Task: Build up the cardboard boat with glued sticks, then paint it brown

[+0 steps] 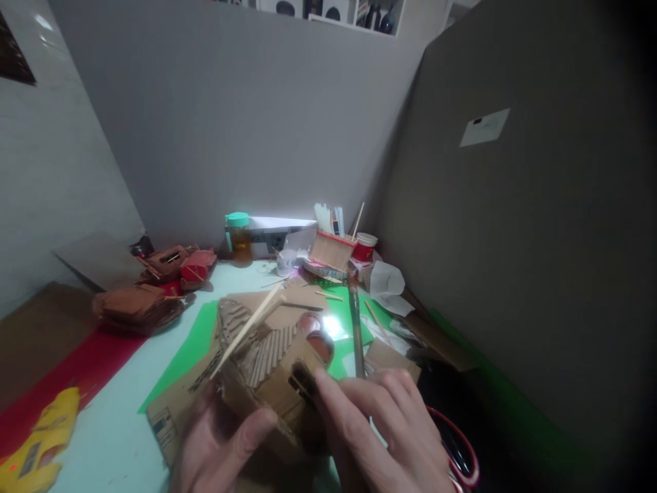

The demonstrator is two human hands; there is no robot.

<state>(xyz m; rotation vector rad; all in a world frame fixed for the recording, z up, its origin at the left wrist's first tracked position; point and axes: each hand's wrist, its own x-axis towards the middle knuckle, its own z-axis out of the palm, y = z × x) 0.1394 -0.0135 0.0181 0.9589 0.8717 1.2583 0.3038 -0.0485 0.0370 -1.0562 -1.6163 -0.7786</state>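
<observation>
A small cardboard model house (282, 394) with a corrugated roof is held low in front of me. My left hand (220, 438) grips its left side, the thumb lying along the lower front wall. At the right end, my right hand (380, 431) is closed on the model, its fingertips beside a dark window-like opening. Its fingers partly hide that end. Pale wooden sticks (249, 329) slant across the model's upper left. Just behind it stands an open jar of brown paint (321, 342), and a long paintbrush (356, 322) lies to the right.
Cardboard sheets (174, 404) and green paper (189, 349) cover the table. A yellow glue gun (46, 438) lies at left, near finished brown models (138, 305). Red-handled scissors (462, 445) are at right. A bottle (239, 239) and stick holder (332, 250) stand behind, before grey partitions.
</observation>
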